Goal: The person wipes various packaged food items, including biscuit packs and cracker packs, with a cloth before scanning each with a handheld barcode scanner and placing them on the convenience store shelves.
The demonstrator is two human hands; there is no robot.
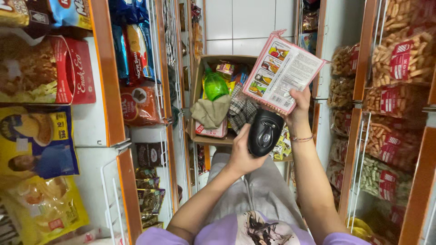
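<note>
We're in a narrow shop aisle, white tiled floor point(236, 20) at twelve o'clock, snack racks point(390, 113) at three and packet shelves point(104, 90) at nine. A cardboard box point(198, 86) of goods sits dead ahead, green bottle point(215, 85) inside. Our left hand point(240, 154) wraps tight around a black barcode scanner point(265, 133). Our right hand point(299, 106) pinches a pink packet point(281, 70) at one o'clock, just above the scanner's head.

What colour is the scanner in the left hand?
Black, seen best in the head view: scanner in left hand.
</note>
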